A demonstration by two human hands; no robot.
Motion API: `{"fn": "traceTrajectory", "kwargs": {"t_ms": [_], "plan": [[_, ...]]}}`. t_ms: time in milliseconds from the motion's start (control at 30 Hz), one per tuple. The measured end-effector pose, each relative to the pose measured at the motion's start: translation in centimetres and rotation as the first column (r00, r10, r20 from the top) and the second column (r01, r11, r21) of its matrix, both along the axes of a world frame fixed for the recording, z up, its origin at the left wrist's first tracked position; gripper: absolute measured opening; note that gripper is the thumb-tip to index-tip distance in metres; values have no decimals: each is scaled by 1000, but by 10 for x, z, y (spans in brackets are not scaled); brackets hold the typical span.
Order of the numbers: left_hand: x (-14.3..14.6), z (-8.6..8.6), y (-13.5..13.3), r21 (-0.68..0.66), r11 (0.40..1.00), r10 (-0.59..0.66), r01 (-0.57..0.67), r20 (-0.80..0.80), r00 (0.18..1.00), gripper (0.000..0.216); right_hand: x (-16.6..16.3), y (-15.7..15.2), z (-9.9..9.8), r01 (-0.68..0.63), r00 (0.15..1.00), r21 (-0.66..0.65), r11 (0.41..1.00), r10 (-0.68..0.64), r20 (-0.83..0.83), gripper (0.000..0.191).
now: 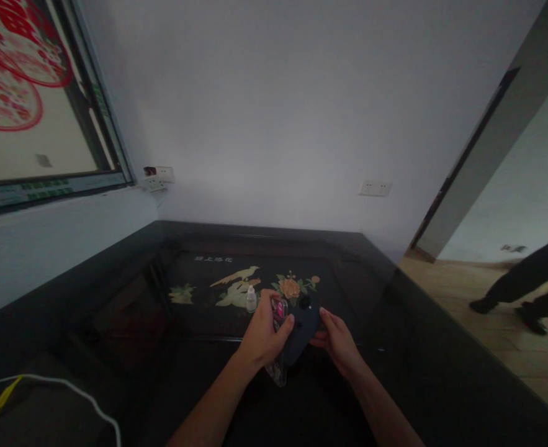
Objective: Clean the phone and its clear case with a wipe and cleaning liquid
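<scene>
A dark phone (300,332) with a round camera area at its top is held over the black table, its back facing me. My left hand (263,335) is closed around a clear patterned phone case (277,372), with its thumb lying against the phone's left edge. The case stands at an angle beside the phone; whether the two are joined cannot be made out. My right hand (339,344) pinches the phone's right edge between thumb and fingers. Just left of the case, a small white-capped bottle (251,302) stands upright on the table.
The glossy black table (199,360) bears a bird-and-flower picture and meets the wall at the back. A white cable (76,388) with a yellow tag (4,397) lies at lower left. At right, a person's legs (525,273) show on the wooden floor. A window is at left.
</scene>
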State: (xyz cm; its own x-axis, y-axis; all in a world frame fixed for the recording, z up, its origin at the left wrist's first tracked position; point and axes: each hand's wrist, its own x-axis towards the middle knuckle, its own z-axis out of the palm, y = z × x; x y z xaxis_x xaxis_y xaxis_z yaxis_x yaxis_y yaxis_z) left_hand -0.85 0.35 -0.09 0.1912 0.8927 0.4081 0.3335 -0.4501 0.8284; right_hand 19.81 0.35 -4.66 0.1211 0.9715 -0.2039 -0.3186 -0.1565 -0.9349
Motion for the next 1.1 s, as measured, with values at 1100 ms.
{"fn": "traceTrajectory", "kwargs": {"t_ms": [1100], "plan": [[11, -45, 21, -3, 973, 213, -230, -365, 906, 37, 3, 7, -15, 15, 999, -42, 999, -17, -50, 43]]}}
